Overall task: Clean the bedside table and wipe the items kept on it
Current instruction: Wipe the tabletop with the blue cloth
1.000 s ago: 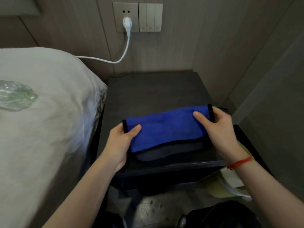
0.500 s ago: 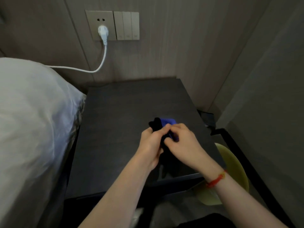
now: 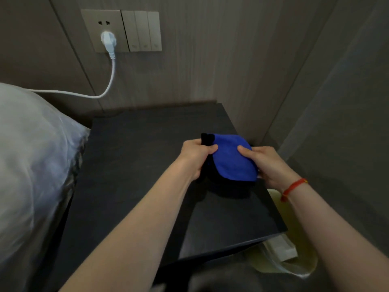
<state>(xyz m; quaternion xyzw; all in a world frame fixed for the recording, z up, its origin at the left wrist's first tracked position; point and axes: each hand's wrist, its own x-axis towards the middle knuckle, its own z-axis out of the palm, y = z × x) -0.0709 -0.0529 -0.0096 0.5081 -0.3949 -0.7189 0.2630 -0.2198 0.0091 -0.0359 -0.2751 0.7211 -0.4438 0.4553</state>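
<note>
A blue cloth with black edging (image 3: pixel 230 161) is folded into a small pad above the right side of the dark bedside table (image 3: pixel 130 165). My left hand (image 3: pixel 194 159) pinches its left black edge. My right hand (image 3: pixel 266 165), with a red string at the wrist, grips its right side, thumb on top of the blue face. The lower fold of the cloth hangs dark beneath the hands. Nothing else lies on the tabletop.
A white pillow (image 3: pixel 31 165) on the bed presses against the table's left side. A white plug and cable (image 3: pixel 108 42) hang from the wall socket beside switches (image 3: pixel 142 31). A yellow-green bin with a clear liner (image 3: pixel 292 258) stands low at the right, next to the wall.
A second ago the cloth was spread wide between both hands; they came together, folding it, and now hold it as a smaller pad. The view has shifted right.
</note>
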